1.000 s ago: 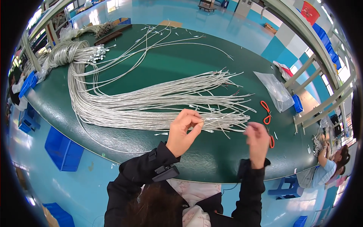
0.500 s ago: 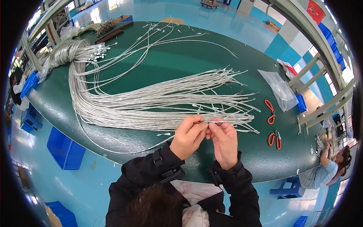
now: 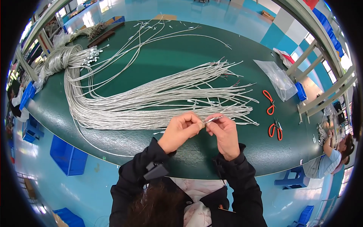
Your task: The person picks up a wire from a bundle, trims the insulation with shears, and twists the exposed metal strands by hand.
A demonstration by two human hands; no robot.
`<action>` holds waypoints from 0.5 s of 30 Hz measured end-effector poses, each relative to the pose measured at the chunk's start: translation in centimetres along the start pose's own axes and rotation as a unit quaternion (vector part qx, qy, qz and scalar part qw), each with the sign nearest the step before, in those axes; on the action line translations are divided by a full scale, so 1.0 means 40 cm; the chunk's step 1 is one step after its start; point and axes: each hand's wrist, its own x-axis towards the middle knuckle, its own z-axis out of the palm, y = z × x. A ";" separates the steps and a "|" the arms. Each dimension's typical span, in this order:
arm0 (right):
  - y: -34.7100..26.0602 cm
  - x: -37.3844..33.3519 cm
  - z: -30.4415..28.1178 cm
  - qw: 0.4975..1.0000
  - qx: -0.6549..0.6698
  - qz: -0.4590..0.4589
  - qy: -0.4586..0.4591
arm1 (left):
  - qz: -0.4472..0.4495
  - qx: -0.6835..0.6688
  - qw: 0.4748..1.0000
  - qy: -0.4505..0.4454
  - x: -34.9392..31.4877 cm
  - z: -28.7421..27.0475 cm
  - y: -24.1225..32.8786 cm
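Observation:
My left hand and my right hand meet just above the near edge of the green table. Both pinch the end of one silver cable, fingertips almost touching. Behind them a thick bundle of silver cables fans out across the table, its loose ends pointing right. At the far left the cables gather into a coil.
Two pairs of orange-handled scissors lie to the right of my hands. A clear plastic bag sits beyond them. Blue bins stand on the floor at left. Another person works at the right edge.
My right hand came in from the right, near the scissors, to meet my left hand. Both now hold one cable end between them.

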 end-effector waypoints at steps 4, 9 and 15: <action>-0.022 0.004 -0.017 0.996 -0.065 -0.014 -0.065 | -0.141 -0.166 0.970 -0.109 0.003 -0.028 0.018; -0.042 0.005 -0.012 0.993 -0.083 0.014 -0.078 | -0.114 -0.108 0.984 -0.088 0.000 -0.025 0.007; -0.043 -0.007 -0.031 0.991 -0.109 0.047 -0.060 | 0.109 0.168 0.980 -0.009 0.012 -0.003 -0.029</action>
